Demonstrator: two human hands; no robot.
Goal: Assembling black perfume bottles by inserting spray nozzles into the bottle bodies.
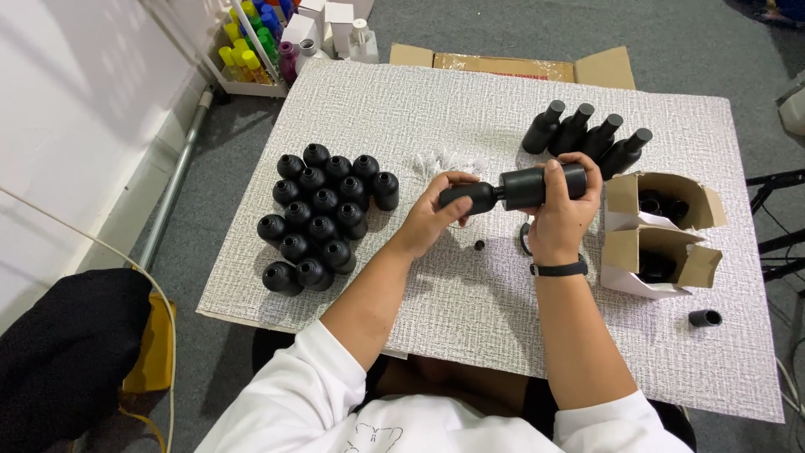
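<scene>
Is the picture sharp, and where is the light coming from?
Head view: mostly sharp and evenly lit; soft shadows fall toward the person beneath the left hand and right hand; the matte black bottle they hold shows little glare; the table edges splay outward, suggesting wide-angle distortion.

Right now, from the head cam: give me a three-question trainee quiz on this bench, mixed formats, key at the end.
1. True or false: the left hand holds a black bottle by its body.
2. Multiple choice: the capped bottles at the far right of the table number A) two B) four C) six.
3. Fill in: the loose cap lies near the table's ____ edge, below the cardboard boxes.

Key: 1 true; 2 B; 3 right. The right hand grips the black cylinder.
</scene>
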